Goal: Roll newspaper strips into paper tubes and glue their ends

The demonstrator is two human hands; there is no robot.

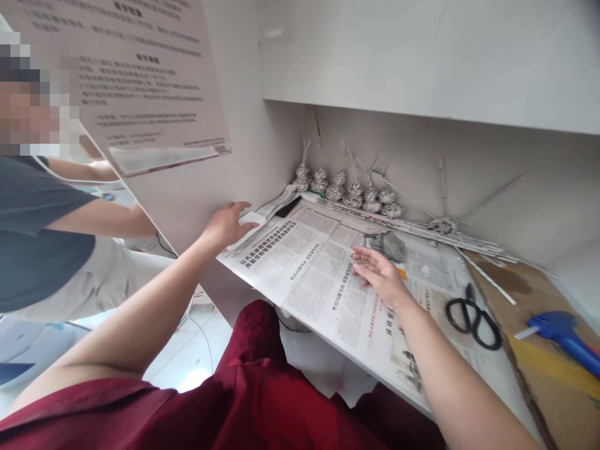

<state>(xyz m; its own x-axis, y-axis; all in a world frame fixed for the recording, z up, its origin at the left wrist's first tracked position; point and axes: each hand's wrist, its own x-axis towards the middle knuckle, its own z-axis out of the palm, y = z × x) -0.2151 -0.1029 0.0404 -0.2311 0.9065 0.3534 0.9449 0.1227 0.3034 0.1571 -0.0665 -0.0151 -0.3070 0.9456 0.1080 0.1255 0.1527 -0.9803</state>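
Observation:
My left hand (pixel 229 225) is at the far left edge of the table, its thumb and index finger apart beside a small white object (pixel 253 220) whose kind I cannot make out. Whether the fingers touch it is unclear. Over the newspaper (pixel 314 262) spread on the table, my right hand (pixel 379 275) has loosely bent, parted fingers with nothing visible in them. Just behind it lies a grey crumpled piece (pixel 392 245), and a bit of orange (pixel 402 273) shows by the wrist. Black-handled scissors (pixel 473 322) rest to the right of my right forearm.
Several small woven gourd-like shapes (pixel 355 195) line the back wall. Thin paper sticks (pixel 469 240) and a woven starburst piece (pixel 443 225) lie there too. A blue glue gun (pixel 557 328) sits on cardboard (pixel 539 287) at right. Left, a person (pixel 42 231) is behind the partition (pixel 234 156).

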